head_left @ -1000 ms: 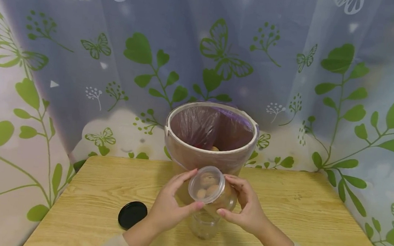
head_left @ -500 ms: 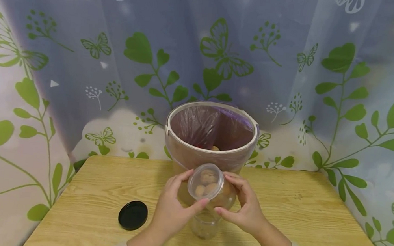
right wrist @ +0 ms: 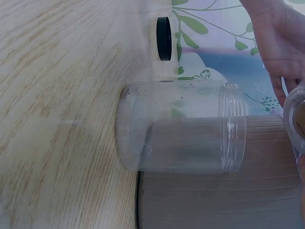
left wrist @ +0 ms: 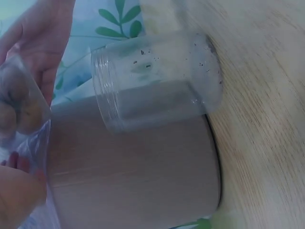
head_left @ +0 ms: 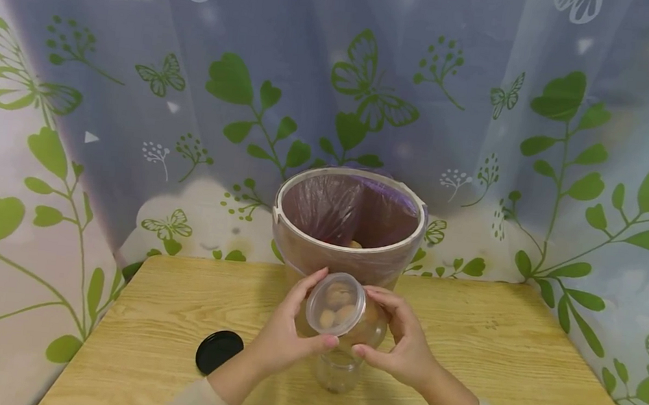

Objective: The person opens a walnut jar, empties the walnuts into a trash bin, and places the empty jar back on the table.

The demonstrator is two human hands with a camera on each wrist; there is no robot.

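Observation:
Both hands hold a tilted clear plastic jar [head_left: 374, 324] above the table. Inside it are several round brown, walnut-like pieces [left wrist: 28, 114]. The jar's round translucent end [head_left: 336, 305], which looks like a lid, faces the head camera. My left hand [head_left: 281, 345] grips that end's rim, thumb below and fingers above. From the other side, my right hand [head_left: 413, 348] grips the jar's body. Beneath them a second clear jar [right wrist: 181, 129] stands upright, its threaded mouth uncovered. A black round lid [head_left: 217, 351] lies on the table, partly behind the left forearm.
Right behind the hands stands a brown bin [head_left: 290, 258] with a white rim and a thin plastic liner. Something yellowish [head_left: 355, 244] shows inside it. The wooden table [head_left: 492, 349] reaches back to a patterned curtain [head_left: 269, 41].
Around the jar's round end, my left hand has turned slightly, fingers moving up and thumb down since half a second ago. My right hand has kept its grip, and the jar has shifted only a little.

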